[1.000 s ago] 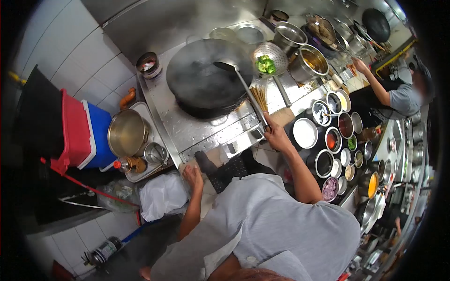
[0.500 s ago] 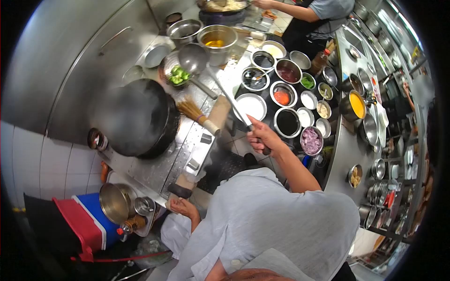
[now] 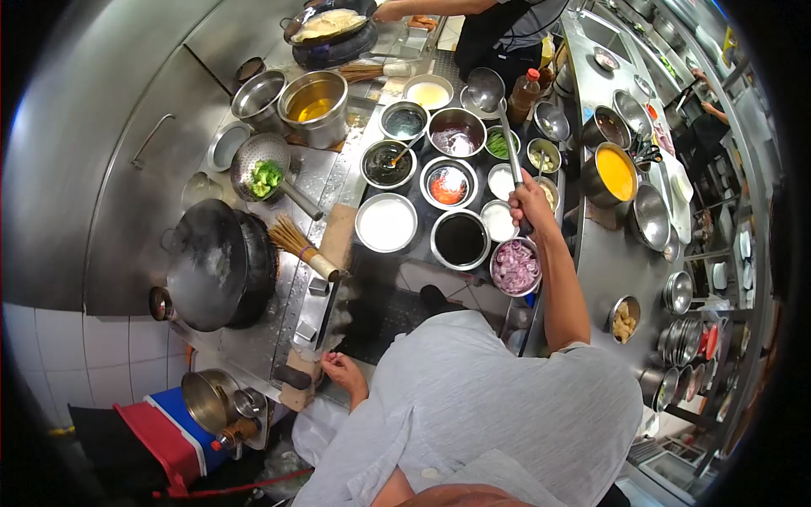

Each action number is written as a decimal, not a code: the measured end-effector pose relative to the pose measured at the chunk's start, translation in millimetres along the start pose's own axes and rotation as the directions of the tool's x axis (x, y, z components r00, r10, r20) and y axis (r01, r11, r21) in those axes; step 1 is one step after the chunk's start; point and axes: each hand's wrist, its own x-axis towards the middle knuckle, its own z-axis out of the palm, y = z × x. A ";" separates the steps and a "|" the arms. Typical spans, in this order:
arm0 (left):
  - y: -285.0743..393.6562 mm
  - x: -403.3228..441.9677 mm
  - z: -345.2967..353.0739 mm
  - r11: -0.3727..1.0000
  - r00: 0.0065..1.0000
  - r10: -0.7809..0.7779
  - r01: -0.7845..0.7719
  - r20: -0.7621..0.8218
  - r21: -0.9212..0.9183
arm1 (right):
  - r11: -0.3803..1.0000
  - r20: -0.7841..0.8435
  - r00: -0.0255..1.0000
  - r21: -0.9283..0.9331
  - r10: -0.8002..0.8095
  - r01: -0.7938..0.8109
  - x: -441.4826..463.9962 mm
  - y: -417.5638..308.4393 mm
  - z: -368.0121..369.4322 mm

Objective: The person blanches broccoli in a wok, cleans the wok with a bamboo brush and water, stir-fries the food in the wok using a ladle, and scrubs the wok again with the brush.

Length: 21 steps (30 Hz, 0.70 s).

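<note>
My right hand [image 3: 530, 207] grips the dark handle of a long metal ladle [image 3: 487, 90]. The ladle's bowl is over the far side of the sauce pots, near a bottle with a red cap [image 3: 525, 89]. Below that hand sits a bowl of sliced purple onion [image 3: 515, 267]. My left hand [image 3: 344, 376] is low at the stove's front edge, beside a brown block [image 3: 300, 393]; its fingers are loosely curled, with nothing visible in them. On the stove stands a black wok [image 3: 211, 266], hazy with steam. A perforated strainer [image 3: 245, 160] holds green vegetables [image 3: 266, 177].
Pots of white [image 3: 386, 223], dark [image 3: 460, 238] and red [image 3: 448, 182] contents stand close together. A bamboo brush [image 3: 300, 242] lies by the wok. Beyond are an oil pot [image 3: 312, 106] and a co-worker's arm [image 3: 431, 8] at another wok [image 3: 329, 29]. An orange-liquid pot [image 3: 614, 173] stands right.
My right hand has moved right, carrying the ladle from above the stove side to over the sauce pots. The view has turned rightward. My left hand stays near the stove edge.
</note>
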 end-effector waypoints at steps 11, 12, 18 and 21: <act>-25.4 -39.0 33.1 0.984 0.980 -0.177 0.179 0.091 -0.011 | 0.992 0.033 0.995 -0.094 0.092 -0.088 56.4 1.0 -37.1; -33.4 -47.1 32.8 0.994 0.993 -0.105 0.103 0.052 0.037 | 0.993 0.036 0.994 -0.056 0.106 -0.104 56.1 1.1 -38.0; -72.0 -73.4 10.5 0.865 0.793 -0.495 0.407 0.356 0.295 | 0.981 0.101 0.981 0.089 0.163 -0.172 69.8 3.6 -48.0; -171.9 -96.1 23.9 0.550 0.748 0.069 -0.581 0.660 0.600 | 0.921 0.134 0.968 0.303 0.214 -0.245 72.6 -1.5 -50.5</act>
